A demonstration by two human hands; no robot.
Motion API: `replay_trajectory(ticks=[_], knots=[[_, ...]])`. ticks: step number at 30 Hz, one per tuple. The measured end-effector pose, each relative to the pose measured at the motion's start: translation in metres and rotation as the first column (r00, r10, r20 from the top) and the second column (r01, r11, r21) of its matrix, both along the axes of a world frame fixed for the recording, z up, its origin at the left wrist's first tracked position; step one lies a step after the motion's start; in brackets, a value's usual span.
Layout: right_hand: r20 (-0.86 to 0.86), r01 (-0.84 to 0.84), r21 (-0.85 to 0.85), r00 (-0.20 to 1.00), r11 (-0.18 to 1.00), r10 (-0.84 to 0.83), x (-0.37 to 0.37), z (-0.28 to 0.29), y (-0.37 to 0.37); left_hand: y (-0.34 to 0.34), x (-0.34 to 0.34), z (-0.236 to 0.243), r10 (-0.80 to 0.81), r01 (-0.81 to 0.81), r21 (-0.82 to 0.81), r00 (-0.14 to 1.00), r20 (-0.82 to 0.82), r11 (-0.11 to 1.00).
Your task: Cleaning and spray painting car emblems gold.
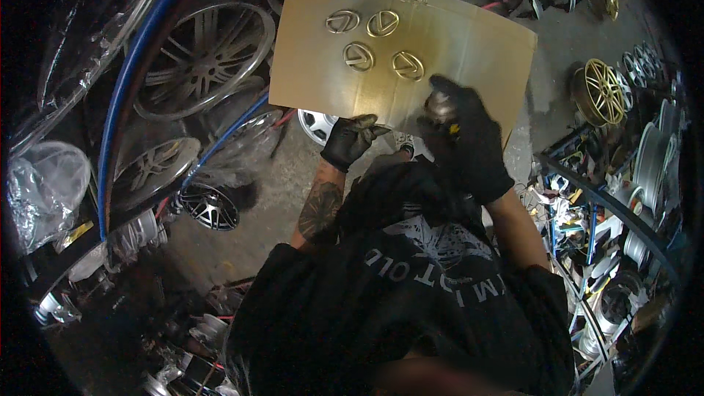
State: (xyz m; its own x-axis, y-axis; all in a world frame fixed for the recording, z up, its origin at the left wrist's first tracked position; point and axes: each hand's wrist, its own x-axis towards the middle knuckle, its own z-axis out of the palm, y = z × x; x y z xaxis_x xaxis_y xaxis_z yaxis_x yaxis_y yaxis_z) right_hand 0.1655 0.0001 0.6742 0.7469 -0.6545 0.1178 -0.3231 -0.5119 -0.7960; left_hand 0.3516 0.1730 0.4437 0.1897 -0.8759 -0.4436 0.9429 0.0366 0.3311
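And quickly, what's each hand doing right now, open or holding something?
Left hand: closed, holding the near edge of the cardboard.
Right hand: closed around a silvery object, too hidden to identify.

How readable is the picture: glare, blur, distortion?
All in the head view: a golden sheen across the cardboard; the right hand looks dark and soft; glare breaks up the clutter at right; lower left sinks into shadow; fisheye bending toward a black rim.

The silver object (440, 107) within the right hand (471, 136) is mostly covered. Behind that hand, the lower edge of the cardboard (312, 66) is partly hidden. Well left, a blue hose (141, 40) is cut off at the top.
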Motion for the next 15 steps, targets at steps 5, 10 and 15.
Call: replay_trajectory(ticks=[5, 10, 15], knots=[[0.103, 0.23, -0.115, 0.97, 0.966, -0.219, 0.013, 0.009, -0.052, 0.003, -0.001, 0.003, -0.003, -0.005, -0.101, 0.997, -0.079, 0.995], [0.052, 0.285, -0.399, 0.956, 0.871, -0.289, 0.016, 0.045, -0.095, -0.007, -0.01, 0.029, 0.038, -0.041, 0.026, 0.994, 0.1, 0.999], [-0.132, 0.152, -0.394, 0.967, 0.907, -0.219, 0.034, 0.059, -0.087, -0.015, -0.018, 0.044, 0.117, -0.116, -0.074, 0.993, 0.011, 0.99]])
